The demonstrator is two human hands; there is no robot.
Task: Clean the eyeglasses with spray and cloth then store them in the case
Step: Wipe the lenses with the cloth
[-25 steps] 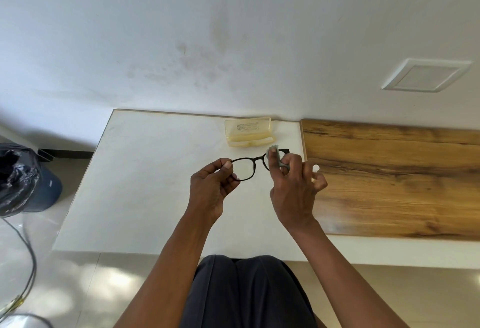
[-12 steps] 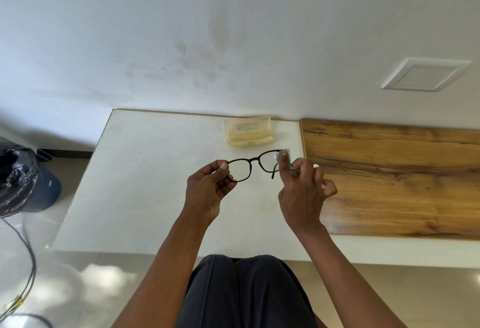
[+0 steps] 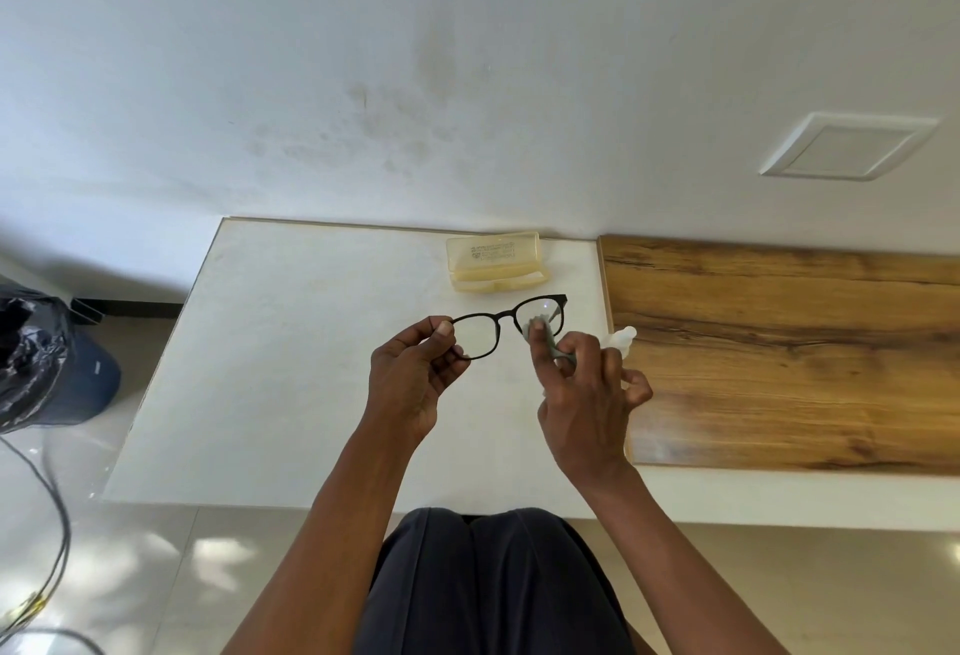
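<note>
Black glasses (image 3: 506, 324) pinched at one end by the left hand (image 3: 413, 384); the right hand (image 3: 587, 394) pinches a grey cloth (image 3: 540, 337) against one lens. Printing on the yellowish case (image 3: 496, 262) is too small to read.

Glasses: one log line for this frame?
step: wiping | left hand: pinches glasses | right hand: presses cloth on lens | case: open, on table

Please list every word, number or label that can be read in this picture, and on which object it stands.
Nothing can be read with certainty.
Eyeglass case: several lines of dark print on the open lid, too small and blurred to read.
Eyeglasses, cloth, spray bottle: no text visible.
</note>
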